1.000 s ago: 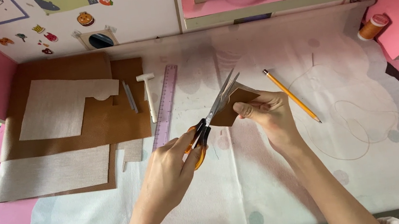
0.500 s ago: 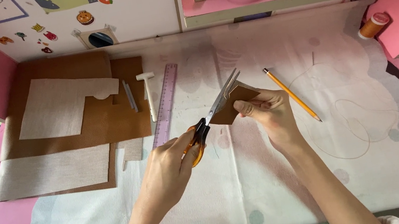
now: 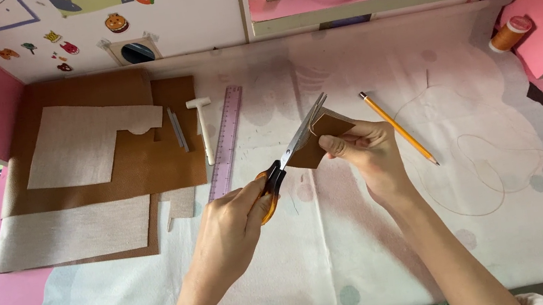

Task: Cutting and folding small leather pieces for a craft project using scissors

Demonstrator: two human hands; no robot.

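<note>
My left hand grips orange-handled scissors, their blades angled up and to the right across the edge of a small brown leather piece. My right hand pinches that piece from the right, thumb on top, and holds it just above the pale table cover. Both hands meet near the centre of the desk.
A yellow pencil lies right of my right hand. A purple ruler, a small white hammer and stacked brown and beige sheets lie to the left. An orange thread spool stands far right, with loose thread trailing.
The scissors and the brown piece have barely shifted; both hands hold nearly the same pose.
</note>
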